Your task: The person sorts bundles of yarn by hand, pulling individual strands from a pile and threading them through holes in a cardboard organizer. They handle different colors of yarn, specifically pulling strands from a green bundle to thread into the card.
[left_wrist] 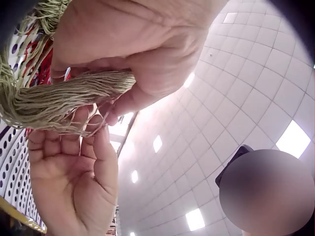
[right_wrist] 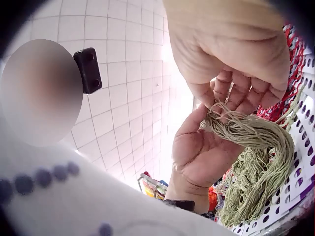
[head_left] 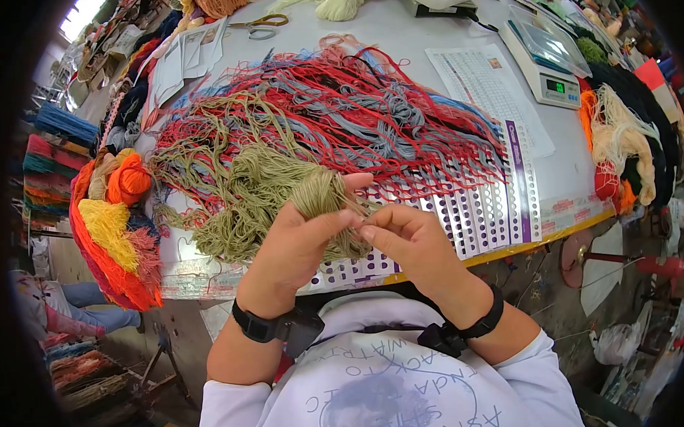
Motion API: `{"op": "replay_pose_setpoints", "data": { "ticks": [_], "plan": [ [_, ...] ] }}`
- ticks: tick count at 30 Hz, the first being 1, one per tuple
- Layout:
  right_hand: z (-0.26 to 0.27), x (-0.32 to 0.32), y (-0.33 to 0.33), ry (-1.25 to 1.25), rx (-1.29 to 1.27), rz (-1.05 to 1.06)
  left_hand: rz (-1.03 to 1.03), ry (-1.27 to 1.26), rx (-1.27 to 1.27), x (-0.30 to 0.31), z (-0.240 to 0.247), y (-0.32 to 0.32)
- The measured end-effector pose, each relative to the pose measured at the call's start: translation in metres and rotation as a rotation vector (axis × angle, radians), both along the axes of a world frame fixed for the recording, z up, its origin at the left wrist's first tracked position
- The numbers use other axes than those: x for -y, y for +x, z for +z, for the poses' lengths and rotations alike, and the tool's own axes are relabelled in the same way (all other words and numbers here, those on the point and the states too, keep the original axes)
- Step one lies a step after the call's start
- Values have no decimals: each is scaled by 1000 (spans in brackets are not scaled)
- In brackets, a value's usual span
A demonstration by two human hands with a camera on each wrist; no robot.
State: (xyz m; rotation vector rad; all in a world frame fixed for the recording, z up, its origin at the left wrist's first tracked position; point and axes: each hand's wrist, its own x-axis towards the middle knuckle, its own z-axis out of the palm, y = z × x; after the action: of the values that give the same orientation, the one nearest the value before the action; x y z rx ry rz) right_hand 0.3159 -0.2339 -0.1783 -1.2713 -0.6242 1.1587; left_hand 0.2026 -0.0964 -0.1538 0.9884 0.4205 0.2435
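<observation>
A hank of olive-green thread is gripped by my left hand, its strands looped over the fingers and the thumb lying along it. My right hand meets the left thumb at the end of the hank. In the left wrist view, the right hand pinches a few thin strands between thumb and finger. The right wrist view shows the bundled strands crossing the left palm and hanging down. More olive thread lies heaped on the table beyond the left hand.
Red and grey-blue threads spread over the table, running to perforated white cards. Scissors and papers lie at the far left. A digital scale stands right, near a printed sheet. Bright yarn bundles hang at the left edge.
</observation>
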Motion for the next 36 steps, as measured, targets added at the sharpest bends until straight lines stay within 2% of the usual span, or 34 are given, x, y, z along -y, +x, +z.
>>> {"op": "replay_pose_setpoints", "data": {
  "ticks": [3,4,5,6,7,8,9,10,11,12,13,14,16,18,19,20,21,22,23,24,25,26,27,30,33,34,36],
  "plan": [
    [0,-1,2,40,-116,-93,7,-146,63,-11,-4,-6],
    [4,3,9,40,-115,-93,-115,-115,27,-17,-2,-11],
    [12,11,24,100,249,-20,-240,-86,-8,-23,2,-17],
    [15,25,38,155,614,54,-228,34,-35,-30,10,-25],
    [7,42,52,323,157,-48,-215,154,-59,-41,16,-37],
    [-2,62,71,483,-303,-147,-72,189,-20,-67,5,-54],
    [7,85,93,442,29,-189,68,224,17,-100,-11,-76],
    [11,107,123,578,-561,-200,384,318,-40,-132,-23,-99],
    [18,137,146,535,-569,-365,236,-37,167,-162,-6,-116],
    [20,170,173,525,-476,-450,216,-54,226,-192,-5,-133],
    [26,202,197,503,-464,-569,358,-166,226,-222,-10,-154],
    [33,240,221,481,-452,-687,353,-171,230,-242,-9,-168],
    [23,368,298,488,-426,-823,455,-373,409,-265,4,-184],
    [47,445,324,425,-23,-1291,412,-392,434,-250,24,-167],
    [63,410,263,421,-19,-1293,372,-408,451,-236,28,-152],
    [85,347,237,322,134,-1270,348,-419,398,-214,27,-129],
    [108,294,239,224,283,-1242,322,-427,345,-184,27,-99],
    [100,242,215,160,272,-1229,300,-400,207,-146,27,-69],
    [87,194,190,2,401,-1116,278,-372,71,-110,25,-41],
    [71,154,157,-59,587,-923,137,-250,-79,-83,11,-22],
    [52,128,141,-177,548,-769,-77,-309,-132,-59,-2,-5],
    [36,99,122,-300,407,-624,-178,-305,-216,-37,-7,10],
    [23,78,107,-303,428,-436,-280,-301,-302,-17,-12,22],
    [-35,37,77,-200,542,-251,-322,-164,-424,20,-39,46],
    [-64,28,66,-255,624,-232,-295,-16,-515,30,-50,57],
    [-65,28,65,-257,619,-229,-294,-19,-519,32,-54,61],
    [-64,28,64,-290,542,-259,-218,162,-512,38,-63,68]
  ]
}}
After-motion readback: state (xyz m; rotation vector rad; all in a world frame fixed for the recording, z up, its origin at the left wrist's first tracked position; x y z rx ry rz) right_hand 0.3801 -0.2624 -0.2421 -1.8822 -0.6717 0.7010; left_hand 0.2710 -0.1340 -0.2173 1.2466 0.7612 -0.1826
